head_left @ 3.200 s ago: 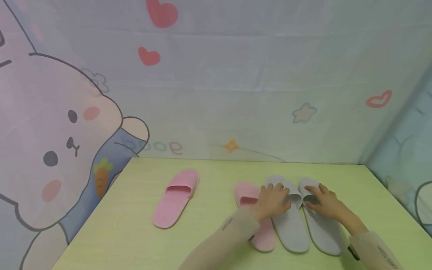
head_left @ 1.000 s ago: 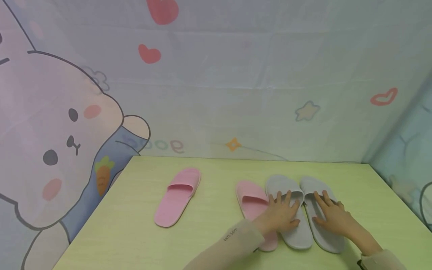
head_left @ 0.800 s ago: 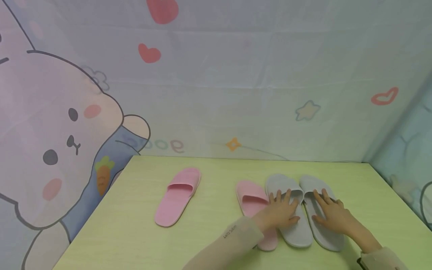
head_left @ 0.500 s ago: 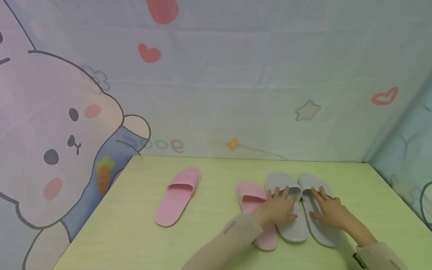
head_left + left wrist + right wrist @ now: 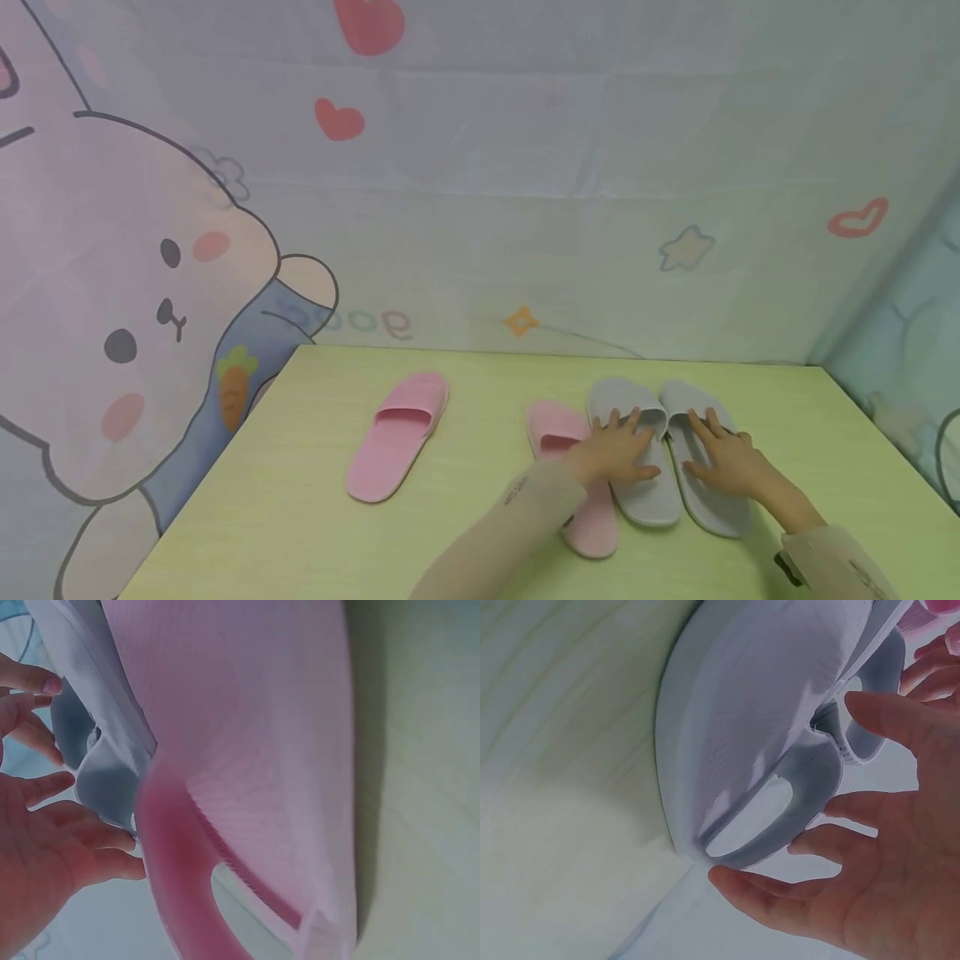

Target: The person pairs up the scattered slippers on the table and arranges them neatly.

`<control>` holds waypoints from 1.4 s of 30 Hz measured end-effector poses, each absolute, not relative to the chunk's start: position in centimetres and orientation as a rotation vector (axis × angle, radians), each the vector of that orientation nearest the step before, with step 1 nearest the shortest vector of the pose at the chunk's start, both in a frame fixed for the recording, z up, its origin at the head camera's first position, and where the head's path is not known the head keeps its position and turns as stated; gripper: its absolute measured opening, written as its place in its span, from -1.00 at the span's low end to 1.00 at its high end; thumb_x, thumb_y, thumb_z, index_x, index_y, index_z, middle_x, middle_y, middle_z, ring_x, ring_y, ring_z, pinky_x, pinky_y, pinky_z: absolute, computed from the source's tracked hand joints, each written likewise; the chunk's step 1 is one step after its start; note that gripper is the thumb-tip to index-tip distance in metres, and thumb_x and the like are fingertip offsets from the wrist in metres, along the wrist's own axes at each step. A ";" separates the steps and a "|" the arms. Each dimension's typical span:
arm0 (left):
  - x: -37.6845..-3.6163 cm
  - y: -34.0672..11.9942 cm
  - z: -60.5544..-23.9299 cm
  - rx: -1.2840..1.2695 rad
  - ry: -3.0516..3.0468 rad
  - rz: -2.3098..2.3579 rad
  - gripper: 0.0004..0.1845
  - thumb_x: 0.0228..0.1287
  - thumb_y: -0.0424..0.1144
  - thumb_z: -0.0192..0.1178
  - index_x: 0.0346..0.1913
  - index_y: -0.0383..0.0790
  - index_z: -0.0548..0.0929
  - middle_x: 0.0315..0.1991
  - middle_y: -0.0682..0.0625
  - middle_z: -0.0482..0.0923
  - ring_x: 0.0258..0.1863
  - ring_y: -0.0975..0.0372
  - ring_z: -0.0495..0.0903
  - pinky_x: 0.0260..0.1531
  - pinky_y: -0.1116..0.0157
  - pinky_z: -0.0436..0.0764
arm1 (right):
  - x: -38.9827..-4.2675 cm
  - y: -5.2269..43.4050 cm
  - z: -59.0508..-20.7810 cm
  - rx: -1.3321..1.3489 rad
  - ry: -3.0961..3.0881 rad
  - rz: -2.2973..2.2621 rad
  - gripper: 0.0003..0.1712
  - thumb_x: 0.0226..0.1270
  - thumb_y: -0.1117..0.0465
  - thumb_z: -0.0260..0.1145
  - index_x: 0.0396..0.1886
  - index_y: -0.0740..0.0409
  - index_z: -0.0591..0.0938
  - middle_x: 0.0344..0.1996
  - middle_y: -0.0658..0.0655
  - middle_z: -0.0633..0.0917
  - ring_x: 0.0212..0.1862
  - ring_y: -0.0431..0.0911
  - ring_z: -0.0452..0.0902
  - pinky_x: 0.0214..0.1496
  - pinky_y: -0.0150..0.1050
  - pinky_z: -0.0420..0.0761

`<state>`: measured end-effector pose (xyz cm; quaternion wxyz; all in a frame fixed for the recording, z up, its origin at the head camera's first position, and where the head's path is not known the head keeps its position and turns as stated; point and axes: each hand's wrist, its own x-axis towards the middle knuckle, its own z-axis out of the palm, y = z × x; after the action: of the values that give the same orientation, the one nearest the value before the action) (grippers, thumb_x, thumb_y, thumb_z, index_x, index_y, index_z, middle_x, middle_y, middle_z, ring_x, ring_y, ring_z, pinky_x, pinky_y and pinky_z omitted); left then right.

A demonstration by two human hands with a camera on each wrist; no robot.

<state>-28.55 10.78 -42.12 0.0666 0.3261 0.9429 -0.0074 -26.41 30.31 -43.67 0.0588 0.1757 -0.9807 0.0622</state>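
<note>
Two grey slippers lie side by side on the right half of the table, toes pointing away. My left hand (image 5: 617, 450) is spread over the left grey slipper (image 5: 651, 504), fingertips by the edge of its upper. Over the right grey slipper (image 5: 718, 515) is my right hand (image 5: 729, 462), its fingers apart; in the right wrist view the fingertips (image 5: 724, 877) meet the rim of that slipper's upper. A pink slipper (image 5: 592, 525) lies left of the grey pair, partly hidden under my left forearm. It fills much of the left wrist view, beside my left hand (image 5: 45, 855).
Another pink slipper (image 5: 390, 454) lies farther left on the pale green table (image 5: 285, 517), toe angled to the right. Behind the table hangs a cloth backdrop (image 5: 487, 167) printed with hearts and a large rabbit. A second cloth closes off the right side.
Both grey slippers have slid a little away from me over the last second, and my hands have moved along with them. The two pink slippers have stayed in place.
</note>
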 end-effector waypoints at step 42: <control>-24.1 9.2 -43.2 1.294 2.973 -0.304 -0.53 0.19 0.27 -0.13 0.12 0.22 0.37 0.06 0.18 0.43 0.08 0.22 0.42 0.19 -0.03 0.22 | -21.7 30.2 -44.1 0.722 -2.969 0.500 -0.37 0.11 0.07 0.27 0.10 0.35 0.40 0.12 0.59 0.30 -0.06 0.51 0.34 -0.22 0.26 0.44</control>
<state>-24.14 9.18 -43.23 -0.0575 0.3967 0.9114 -0.0933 -21.73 30.19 -44.11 0.0229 0.2331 -0.9587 0.1614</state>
